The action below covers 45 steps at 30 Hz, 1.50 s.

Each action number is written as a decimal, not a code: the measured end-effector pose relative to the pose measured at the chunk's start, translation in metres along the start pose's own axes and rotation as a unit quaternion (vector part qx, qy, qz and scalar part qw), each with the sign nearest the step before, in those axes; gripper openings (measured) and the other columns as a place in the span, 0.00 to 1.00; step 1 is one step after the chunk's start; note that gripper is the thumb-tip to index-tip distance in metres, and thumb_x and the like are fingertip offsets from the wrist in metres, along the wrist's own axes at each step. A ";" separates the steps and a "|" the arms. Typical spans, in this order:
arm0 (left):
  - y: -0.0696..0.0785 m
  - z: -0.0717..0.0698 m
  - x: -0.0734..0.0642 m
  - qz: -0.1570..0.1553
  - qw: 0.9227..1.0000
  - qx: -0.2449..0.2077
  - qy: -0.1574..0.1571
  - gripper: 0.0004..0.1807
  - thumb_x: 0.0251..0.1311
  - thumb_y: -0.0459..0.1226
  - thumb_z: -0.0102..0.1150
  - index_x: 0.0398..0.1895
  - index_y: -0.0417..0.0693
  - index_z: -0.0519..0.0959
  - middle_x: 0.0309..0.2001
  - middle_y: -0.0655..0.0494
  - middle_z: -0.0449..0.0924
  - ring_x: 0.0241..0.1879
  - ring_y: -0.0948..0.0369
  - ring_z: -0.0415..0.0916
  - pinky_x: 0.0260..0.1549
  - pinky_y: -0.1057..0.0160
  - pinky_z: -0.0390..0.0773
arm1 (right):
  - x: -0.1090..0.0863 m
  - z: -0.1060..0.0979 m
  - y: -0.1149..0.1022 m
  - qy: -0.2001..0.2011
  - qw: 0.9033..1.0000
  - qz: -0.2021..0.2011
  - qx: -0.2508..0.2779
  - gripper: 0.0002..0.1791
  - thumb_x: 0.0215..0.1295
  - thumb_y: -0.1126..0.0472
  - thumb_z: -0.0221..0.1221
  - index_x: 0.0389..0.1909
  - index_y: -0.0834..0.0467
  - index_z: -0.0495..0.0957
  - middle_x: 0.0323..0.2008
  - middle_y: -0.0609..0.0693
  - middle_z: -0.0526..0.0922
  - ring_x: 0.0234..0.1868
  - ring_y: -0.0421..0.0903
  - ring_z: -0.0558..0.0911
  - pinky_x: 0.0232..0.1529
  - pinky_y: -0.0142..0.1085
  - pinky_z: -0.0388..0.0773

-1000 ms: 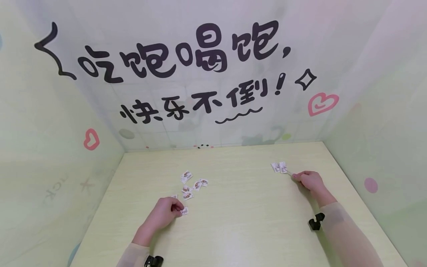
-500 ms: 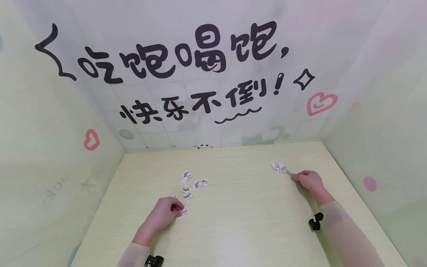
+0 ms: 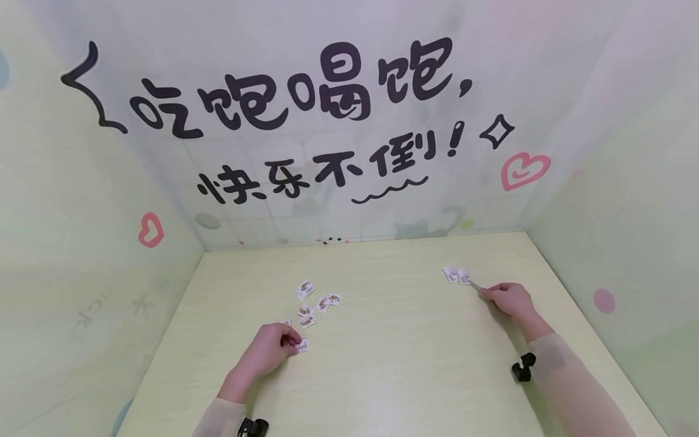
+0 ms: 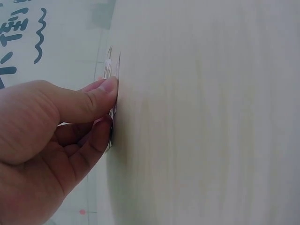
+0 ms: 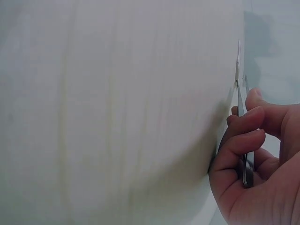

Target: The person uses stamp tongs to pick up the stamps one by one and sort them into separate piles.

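My right hand (image 3: 510, 298) grips a pair of metal tweezers (image 5: 242, 105) between thumb and curled fingers. The tweezers point left, with their tips at the right one of two small white printed cards (image 3: 464, 276). The other card (image 3: 450, 274) lies close on its left. In the right wrist view the tweezers' two arms stand apart near the tips. At the left of the table my left hand (image 3: 270, 349) has thumb and fingers pinched at the edge of another small printed card (image 3: 303, 345), partly hidden by the fingertips.
Several small white cards with coloured pictures (image 3: 307, 318) lie scattered and partly overlapping beyond my left hand. One card (image 3: 286, 323) is half hidden behind that hand. The pale wooden table (image 3: 382, 340) is bounded by a printed cloth wall (image 3: 338, 212) at the back and sides.
My right hand and wrist have shifted slightly right and toward me, the tweezer tips still at the right card, which has moved slightly too. My left hand has stayed in place.
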State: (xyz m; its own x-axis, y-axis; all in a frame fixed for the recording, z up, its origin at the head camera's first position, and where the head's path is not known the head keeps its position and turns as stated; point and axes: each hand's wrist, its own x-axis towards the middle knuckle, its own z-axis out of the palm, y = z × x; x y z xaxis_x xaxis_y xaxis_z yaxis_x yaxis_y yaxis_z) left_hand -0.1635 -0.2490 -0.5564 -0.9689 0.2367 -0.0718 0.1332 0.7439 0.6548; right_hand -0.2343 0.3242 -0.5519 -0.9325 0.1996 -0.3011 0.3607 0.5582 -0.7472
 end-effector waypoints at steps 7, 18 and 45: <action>0.000 0.000 0.000 0.002 1.000 -0.002 0.001 0.11 0.55 0.24 0.75 0.35 0.48 0.87 0.30 0.64 0.80 0.32 0.62 0.75 0.34 0.65 0.79 | -0.005 -0.004 -0.001 -0.002 1.000 -0.009 -0.002 0.23 0.72 0.51 0.67 0.48 0.70 0.83 0.40 0.57 0.82 0.42 0.54 0.76 0.39 0.39 0.73; 0.001 0.000 -0.001 -0.003 1.000 -0.006 0.000 0.11 0.55 0.23 0.74 0.35 0.48 0.87 0.29 0.62 0.80 0.31 0.62 0.76 0.34 0.66 0.79 | -0.004 -0.002 -0.006 -0.002 1.000 -0.016 -0.005 0.22 0.73 0.52 0.66 0.49 0.71 0.83 0.41 0.58 0.82 0.42 0.54 0.77 0.39 0.39 0.74; -0.001 0.000 0.000 -0.003 1.000 -0.008 0.002 0.11 0.56 0.23 0.75 0.35 0.48 0.87 0.30 0.63 0.80 0.32 0.62 0.76 0.34 0.65 0.79 | -0.010 -0.010 -0.016 -0.003 0.995 -0.051 -0.081 0.18 0.74 0.55 0.64 0.42 0.70 0.82 0.34 0.57 0.82 0.38 0.53 0.78 0.36 0.41 0.73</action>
State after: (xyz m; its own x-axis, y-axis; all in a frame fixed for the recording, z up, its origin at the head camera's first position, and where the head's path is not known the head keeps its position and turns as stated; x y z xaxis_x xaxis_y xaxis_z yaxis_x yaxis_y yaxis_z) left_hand -0.1638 -0.2495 -0.5576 -0.9706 0.2295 -0.0723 0.1242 0.7353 0.6662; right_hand -0.2313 0.3213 -0.5316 -0.9637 0.1312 -0.2327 0.2565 0.6980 -0.6686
